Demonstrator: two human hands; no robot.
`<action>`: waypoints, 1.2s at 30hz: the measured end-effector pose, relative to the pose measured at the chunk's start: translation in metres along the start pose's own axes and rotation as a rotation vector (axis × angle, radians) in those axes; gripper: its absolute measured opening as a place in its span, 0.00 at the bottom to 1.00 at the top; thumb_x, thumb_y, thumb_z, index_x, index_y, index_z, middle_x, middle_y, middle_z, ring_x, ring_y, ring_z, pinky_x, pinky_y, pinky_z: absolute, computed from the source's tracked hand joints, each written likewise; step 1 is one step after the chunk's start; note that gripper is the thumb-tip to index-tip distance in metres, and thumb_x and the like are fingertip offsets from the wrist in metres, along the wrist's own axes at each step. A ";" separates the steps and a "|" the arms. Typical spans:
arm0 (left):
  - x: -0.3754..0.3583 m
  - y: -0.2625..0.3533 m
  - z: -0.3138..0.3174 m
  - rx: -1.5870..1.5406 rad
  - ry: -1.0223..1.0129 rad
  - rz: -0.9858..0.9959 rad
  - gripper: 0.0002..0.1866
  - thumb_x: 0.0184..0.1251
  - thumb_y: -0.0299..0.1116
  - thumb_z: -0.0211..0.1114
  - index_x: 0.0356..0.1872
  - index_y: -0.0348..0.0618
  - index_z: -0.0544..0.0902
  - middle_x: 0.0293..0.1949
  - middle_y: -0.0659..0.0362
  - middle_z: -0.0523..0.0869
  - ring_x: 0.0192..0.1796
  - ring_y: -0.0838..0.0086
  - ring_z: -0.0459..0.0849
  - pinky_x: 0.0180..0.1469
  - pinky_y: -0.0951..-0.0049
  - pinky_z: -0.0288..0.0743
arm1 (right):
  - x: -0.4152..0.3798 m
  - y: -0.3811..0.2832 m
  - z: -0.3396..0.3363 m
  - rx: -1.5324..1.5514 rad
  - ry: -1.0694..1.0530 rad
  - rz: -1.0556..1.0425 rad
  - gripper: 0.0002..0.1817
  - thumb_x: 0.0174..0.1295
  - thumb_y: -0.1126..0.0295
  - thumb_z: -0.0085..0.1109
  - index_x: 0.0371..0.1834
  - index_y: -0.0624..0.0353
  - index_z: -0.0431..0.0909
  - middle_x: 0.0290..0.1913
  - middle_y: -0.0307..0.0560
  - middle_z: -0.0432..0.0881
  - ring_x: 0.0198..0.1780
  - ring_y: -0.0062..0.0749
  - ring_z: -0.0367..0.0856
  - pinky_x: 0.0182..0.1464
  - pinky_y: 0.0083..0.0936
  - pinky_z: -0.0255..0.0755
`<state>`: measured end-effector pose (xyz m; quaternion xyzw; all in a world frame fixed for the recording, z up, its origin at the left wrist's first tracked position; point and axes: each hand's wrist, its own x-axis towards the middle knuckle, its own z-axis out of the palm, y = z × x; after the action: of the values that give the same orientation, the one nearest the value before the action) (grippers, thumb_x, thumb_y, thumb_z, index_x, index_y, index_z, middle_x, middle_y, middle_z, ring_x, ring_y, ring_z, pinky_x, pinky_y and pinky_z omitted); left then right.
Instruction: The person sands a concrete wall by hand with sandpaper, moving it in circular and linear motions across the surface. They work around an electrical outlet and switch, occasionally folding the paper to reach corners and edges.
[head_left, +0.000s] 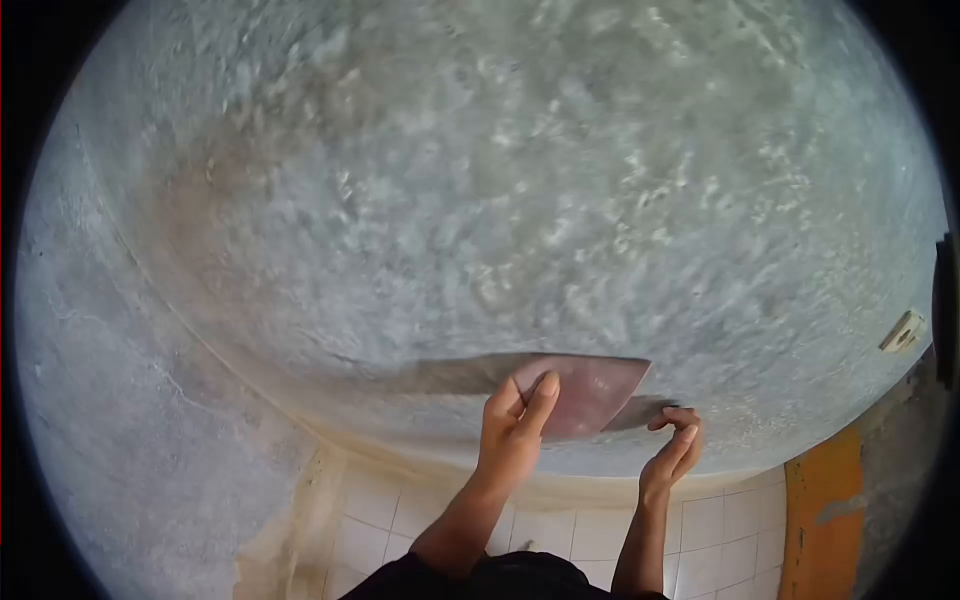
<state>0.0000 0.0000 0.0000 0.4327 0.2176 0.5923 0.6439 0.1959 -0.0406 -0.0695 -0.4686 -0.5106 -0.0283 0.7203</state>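
Okay, so the thing being handled is a thin reddish sheet [590, 398], held up in front of a rough grey wall [500, 220], low down towards the wall's bottom edge and a bit right of its middle. Left hand [510, 440] has a narrow grip on the sheet's left end, thumb over the near face and fingers tucked behind. Right hand [680, 445] is just beside the sheet's right side, fingers curled and not on the sheet — can't tell whether that grip is closed on anything small, or whether it touches the wall. Shadows fall on the wall beside the sheet, but I can't say if its back face makes contact. For handling it well, I'd pinch just firmly enough that it doesn't slip, and not so hard that it creases at the thumb. It looks bendy, so the far corner could flop; steadying that free end with the other hand would probably help. I'd also keep the fingertips behind it clear of the rough surface. As for containers — none that I can make out, so no contents to report. Pale fitting [904, 332] sits near the wall's right edge, and pale tiles [600, 530] show below its bottom edge.
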 end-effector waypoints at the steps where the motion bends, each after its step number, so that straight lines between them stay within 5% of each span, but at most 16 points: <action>1: -0.001 0.000 -0.003 0.022 0.009 0.006 0.17 0.78 0.34 0.59 0.59 0.33 0.77 0.50 0.60 0.84 0.51 0.83 0.78 0.57 0.80 0.71 | -0.002 -0.002 0.004 0.009 0.003 -0.001 0.24 0.78 0.57 0.35 0.39 0.65 0.77 0.26 0.47 0.79 0.29 0.32 0.78 0.36 0.26 0.70; 3: -0.002 0.012 -0.039 0.182 0.016 0.012 0.17 0.78 0.33 0.58 0.59 0.32 0.77 0.50 0.60 0.84 0.51 0.84 0.78 0.55 0.80 0.71 | -0.037 -0.007 0.046 0.066 0.071 0.057 0.24 0.78 0.57 0.35 0.38 0.65 0.77 0.26 0.48 0.78 0.27 0.31 0.78 0.34 0.26 0.70; 7: -0.019 -0.068 -0.040 0.024 0.117 0.029 0.15 0.77 0.31 0.59 0.58 0.32 0.77 0.50 0.59 0.83 0.51 0.83 0.78 0.55 0.80 0.71 | -0.007 0.014 0.002 -0.022 -0.015 0.008 0.25 0.78 0.57 0.35 0.37 0.66 0.77 0.26 0.48 0.79 0.25 0.30 0.78 0.32 0.25 0.71; 10: -0.014 -0.060 -0.060 -0.071 0.126 0.094 0.15 0.77 0.29 0.59 0.59 0.32 0.76 0.51 0.58 0.83 0.53 0.81 0.79 0.56 0.78 0.72 | -0.017 0.017 0.007 -0.009 -0.004 0.071 0.25 0.78 0.56 0.35 0.37 0.66 0.78 0.26 0.48 0.79 0.24 0.31 0.79 0.31 0.25 0.71; 16: -0.001 -0.021 -0.055 -0.071 0.074 0.130 0.14 0.77 0.29 0.59 0.57 0.32 0.77 0.41 0.65 0.81 0.40 0.89 0.71 0.46 0.85 0.66 | -0.022 0.011 0.019 -0.002 -0.021 0.044 0.25 0.78 0.57 0.36 0.37 0.66 0.78 0.25 0.50 0.81 0.24 0.31 0.80 0.31 0.25 0.71; 20: -0.023 -0.055 -0.077 -0.048 0.192 -0.027 0.15 0.76 0.29 0.59 0.58 0.32 0.77 0.46 0.62 0.83 0.46 0.85 0.76 0.53 0.81 0.69 | -0.025 0.014 0.024 -0.030 -0.044 0.018 0.25 0.78 0.57 0.35 0.37 0.66 0.78 0.25 0.49 0.81 0.24 0.32 0.80 0.32 0.26 0.71; 28: 0.004 0.000 -0.073 -0.045 0.035 0.152 0.14 0.76 0.28 0.59 0.57 0.31 0.75 0.50 0.56 0.83 0.52 0.76 0.80 0.59 0.72 0.73 | -0.027 0.008 0.032 -0.025 -0.066 0.006 0.25 0.80 0.57 0.33 0.41 0.68 0.75 0.26 0.50 0.80 0.25 0.32 0.79 0.32 0.24 0.74; 31: -0.010 -0.022 -0.072 0.038 0.162 0.031 0.13 0.76 0.30 0.60 0.55 0.32 0.78 0.40 0.66 0.81 0.39 0.88 0.74 0.44 0.84 0.67 | -0.033 0.011 0.036 -0.010 -0.029 0.045 0.23 0.78 0.59 0.36 0.38 0.66 0.78 0.22 0.49 0.82 0.25 0.32 0.81 0.35 0.27 0.72; 36: -0.011 -0.022 -0.082 0.021 0.092 -0.037 0.14 0.77 0.31 0.60 0.56 0.32 0.78 0.47 0.60 0.85 0.48 0.82 0.80 0.54 0.80 0.72 | -0.033 0.010 0.035 -0.017 -0.033 0.078 0.23 0.79 0.59 0.35 0.39 0.66 0.77 0.24 0.50 0.82 0.25 0.32 0.81 0.35 0.26 0.74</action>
<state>-0.0545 0.0154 -0.0644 0.4079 0.2611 0.5973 0.6393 0.1612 -0.0247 -0.0997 -0.4949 -0.5035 0.0032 0.7082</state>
